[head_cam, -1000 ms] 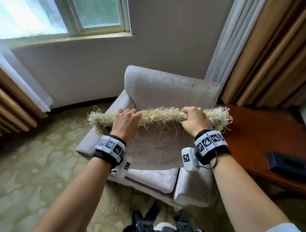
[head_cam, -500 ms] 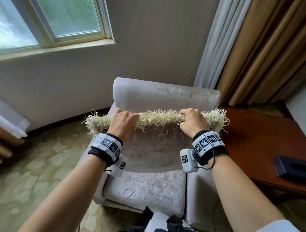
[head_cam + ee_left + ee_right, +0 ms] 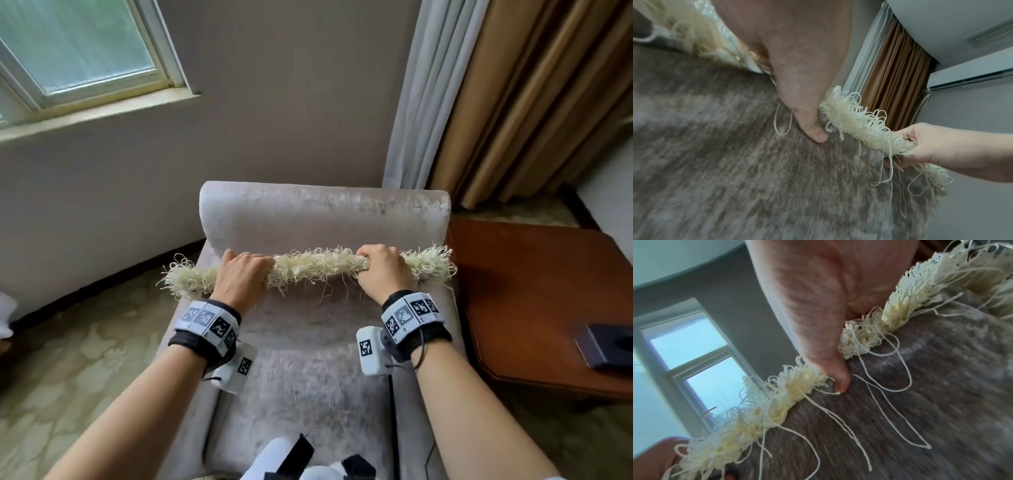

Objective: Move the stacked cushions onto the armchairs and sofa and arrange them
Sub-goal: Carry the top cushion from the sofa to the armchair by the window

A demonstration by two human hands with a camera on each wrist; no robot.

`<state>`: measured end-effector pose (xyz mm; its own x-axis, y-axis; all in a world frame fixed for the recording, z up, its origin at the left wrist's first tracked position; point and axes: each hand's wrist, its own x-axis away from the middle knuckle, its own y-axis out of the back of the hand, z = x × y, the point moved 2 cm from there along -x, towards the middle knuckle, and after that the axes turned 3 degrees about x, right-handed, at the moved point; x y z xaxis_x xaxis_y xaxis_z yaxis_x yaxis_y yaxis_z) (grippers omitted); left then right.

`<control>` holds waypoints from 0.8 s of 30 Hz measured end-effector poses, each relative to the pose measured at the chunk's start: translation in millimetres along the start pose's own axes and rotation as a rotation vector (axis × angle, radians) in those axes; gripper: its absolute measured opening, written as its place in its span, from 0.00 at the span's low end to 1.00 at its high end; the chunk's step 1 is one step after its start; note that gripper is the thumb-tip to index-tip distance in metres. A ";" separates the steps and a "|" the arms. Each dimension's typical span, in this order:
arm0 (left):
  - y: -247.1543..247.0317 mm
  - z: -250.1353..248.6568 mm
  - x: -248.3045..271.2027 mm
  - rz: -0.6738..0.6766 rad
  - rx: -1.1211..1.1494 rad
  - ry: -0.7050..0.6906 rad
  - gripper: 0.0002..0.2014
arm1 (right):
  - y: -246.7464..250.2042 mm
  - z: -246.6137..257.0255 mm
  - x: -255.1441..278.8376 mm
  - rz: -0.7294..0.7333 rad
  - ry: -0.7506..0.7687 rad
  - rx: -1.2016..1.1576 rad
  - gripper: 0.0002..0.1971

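We are seeing the armchair [image 3: 308,219] swing from an angled pose to square in front of us; a second ago its back was turned toward 1 o'clock, and now its seat is running straight away toward 12. The window [image 3: 78,51] is sliding off toward 10 o'clock as we are stepping in closer.

Going left to right: our left hand [image 3: 241,279] is clenching the fringed top edge of the cushion [image 3: 315,318], fingers curled over the cream fringe [image 3: 318,267], and in the left wrist view the thumb [image 3: 809,123] is pressing into the grey velvet face. The cushion is hanging between our two hands, its face toward us, above the armchair seat and in front of the backrest; whether its lower edge is touching the seat we cannot tell. Our right hand [image 3: 383,270] is gripping the same fringed edge the same way, at about 2 o'clock from the left one. Further right, at 3 o'clock, the wooden surface [image 3: 534,294] is carrying a dark box [image 3: 606,346].

The grip itself is not changing; only our approach is. We are judging that the carry is nearly over and the cushion is lined up to be lowered against the backrest.
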<state>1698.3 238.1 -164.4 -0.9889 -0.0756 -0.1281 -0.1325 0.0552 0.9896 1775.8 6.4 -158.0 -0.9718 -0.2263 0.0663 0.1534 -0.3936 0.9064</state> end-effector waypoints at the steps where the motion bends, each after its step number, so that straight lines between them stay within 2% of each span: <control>1: -6.0 2.2 -7.0 0.017 0.004 -0.008 0.12 | -3.1 -3.3 -2.7 0.004 -0.021 -0.003 0.24; 6: -38.3 13.4 -35.7 0.099 0.017 -0.053 0.09 | -24.3 -14.3 -15.7 0.048 -0.131 -0.011 0.24; 15: -96.0 54.1 -77.1 0.184 0.034 -0.062 0.08 | -77.5 -6.3 -62.3 0.101 -0.197 0.036 0.26; 24: -176.6 69.5 -100.0 0.407 0.077 -0.052 0.08 | -152.5 -23.6 -97.9 0.175 -0.326 0.042 0.26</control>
<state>1815.8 305.2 -330.8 -0.9634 0.0178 0.2676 0.2673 0.1447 0.9527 1851.8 67.6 -312.5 -0.9386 0.0114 0.3447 0.3212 -0.3352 0.8857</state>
